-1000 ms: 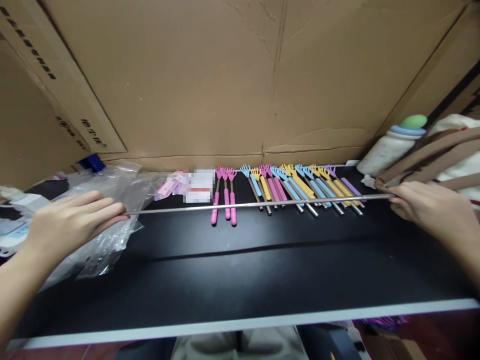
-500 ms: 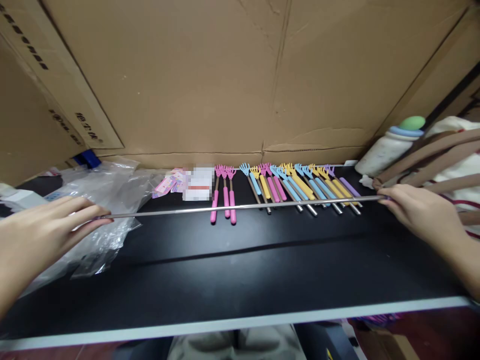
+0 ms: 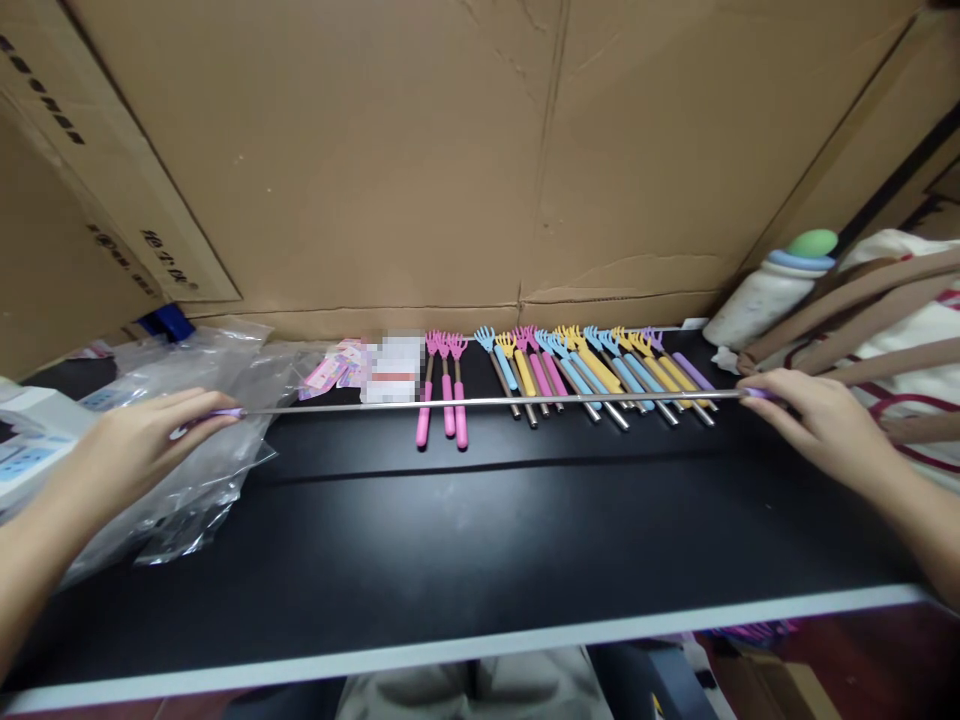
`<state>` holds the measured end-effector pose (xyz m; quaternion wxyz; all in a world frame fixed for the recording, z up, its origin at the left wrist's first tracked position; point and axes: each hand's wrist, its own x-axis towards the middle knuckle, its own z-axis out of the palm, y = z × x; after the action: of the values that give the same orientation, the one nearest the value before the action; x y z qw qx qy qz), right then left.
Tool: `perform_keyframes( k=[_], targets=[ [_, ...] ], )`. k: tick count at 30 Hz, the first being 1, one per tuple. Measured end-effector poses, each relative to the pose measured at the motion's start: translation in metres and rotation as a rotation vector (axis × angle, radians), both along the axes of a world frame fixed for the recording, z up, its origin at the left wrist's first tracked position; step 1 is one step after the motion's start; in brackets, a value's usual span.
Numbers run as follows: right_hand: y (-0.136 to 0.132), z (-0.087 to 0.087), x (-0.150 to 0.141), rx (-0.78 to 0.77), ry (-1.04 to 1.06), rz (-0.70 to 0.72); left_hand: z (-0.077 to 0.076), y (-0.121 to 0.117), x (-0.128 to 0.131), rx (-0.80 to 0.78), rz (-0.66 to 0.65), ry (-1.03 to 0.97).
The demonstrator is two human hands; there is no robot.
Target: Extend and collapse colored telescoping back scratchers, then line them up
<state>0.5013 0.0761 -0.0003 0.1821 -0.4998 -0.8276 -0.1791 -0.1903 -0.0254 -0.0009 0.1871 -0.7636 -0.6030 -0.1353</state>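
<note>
A long thin metal rod with purple ends, an extended back scratcher [image 3: 487, 402], stretches nearly level above the black table. My left hand [image 3: 169, 425] pinches its purple left end, and my right hand [image 3: 802, 405] grips its purple right end. Behind the rod lie three pink back scratchers [image 3: 448, 400] with their claws toward the cardboard. To their right rests a row of several blue, yellow, pink and purple back scratchers [image 3: 600, 375]. Fingers partly hide both ends of the held one.
Clear plastic bags [image 3: 217, 450] spread over the table's left side, near a white device [image 3: 34, 440]. Small pink cards [image 3: 334, 370] lie beside a white packet [image 3: 394, 385]. A bottle [image 3: 769, 295] and a bag with brown straps [image 3: 907, 320] stand at right. Cardboard [image 3: 390, 150] walls the back.
Both hands and the stretched back scratcher have moved slightly up and away from me. Its purple ends show more clearly between my fingers now. The view has shifted a little.
</note>
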Motion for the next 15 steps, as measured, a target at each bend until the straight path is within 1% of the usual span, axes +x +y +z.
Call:
perform_keyframes(
  k=[3, 5, 6, 7, 8, 10, 11, 13, 15],
  targets=[
    [-0.005, 0.002, -0.004, -0.019, -0.001, -0.017, 0.003, -0.003, -0.004, 0.06, -0.009, 0.021],
    [-0.011, 0.005, -0.017, -0.03, 0.01, 0.003, 0.007, -0.006, 0.002, 0.122, -0.016, 0.05],
    [-0.015, 0.006, -0.029, -0.035, 0.006, 0.033, 0.008, -0.007, 0.009, 0.138, -0.035, 0.069],
    [-0.019, 0.007, -0.043, -0.026, -0.003, 0.078, 0.01, -0.008, 0.019, 0.144, -0.076, 0.084],
    [-0.023, 0.007, -0.061, -0.002, -0.024, 0.122, 0.01, -0.007, 0.032, 0.099, -0.138, 0.11],
    [-0.031, 0.008, -0.099, 0.033, -0.078, 0.207, 0.01, -0.003, 0.062, 0.033, -0.182, 0.118],
    [-0.034, 0.008, -0.118, 0.041, -0.091, 0.231, 0.01, 0.0, 0.079, -0.007, -0.192, 0.129],
    [-0.039, 0.007, -0.149, 0.075, -0.089, 0.271, 0.008, 0.005, 0.109, -0.012, -0.234, 0.11],
    [-0.043, 0.006, -0.169, 0.089, -0.088, 0.29, 0.005, 0.009, 0.13, -0.054, -0.303, 0.06]
  ],
)
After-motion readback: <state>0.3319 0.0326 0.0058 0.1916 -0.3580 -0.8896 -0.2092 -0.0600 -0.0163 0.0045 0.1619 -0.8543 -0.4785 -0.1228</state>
